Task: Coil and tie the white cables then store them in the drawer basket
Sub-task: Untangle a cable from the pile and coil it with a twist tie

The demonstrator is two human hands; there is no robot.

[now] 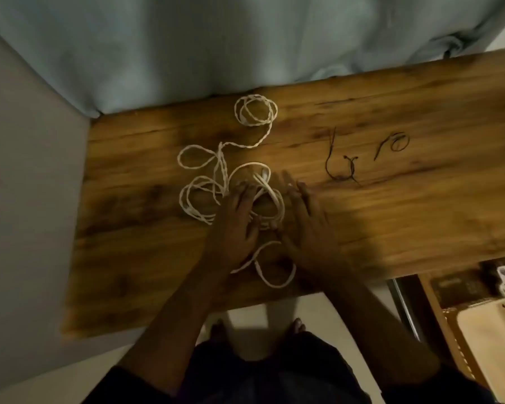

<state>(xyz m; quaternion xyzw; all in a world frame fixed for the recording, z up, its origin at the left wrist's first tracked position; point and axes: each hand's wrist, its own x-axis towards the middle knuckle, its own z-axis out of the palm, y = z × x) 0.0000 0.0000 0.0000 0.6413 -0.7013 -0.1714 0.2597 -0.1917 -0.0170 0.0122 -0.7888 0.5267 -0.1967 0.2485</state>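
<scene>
Two dark twist ties (341, 167) are lying right of the tangled white cables (216, 185) on the wooden bench (420, 214). My left hand (233, 228) and right hand (306, 225) are resting flat, fingers straight, on the tangle.

No readable text, label, brand or number shows anywhere.

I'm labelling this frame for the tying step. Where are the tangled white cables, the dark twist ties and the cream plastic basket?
tangled white cables (200, 196): head view, left loops.
dark twist ties (337, 176): head view, bottom curve.
cream plastic basket (490, 345): head view, inner floor.
</scene>
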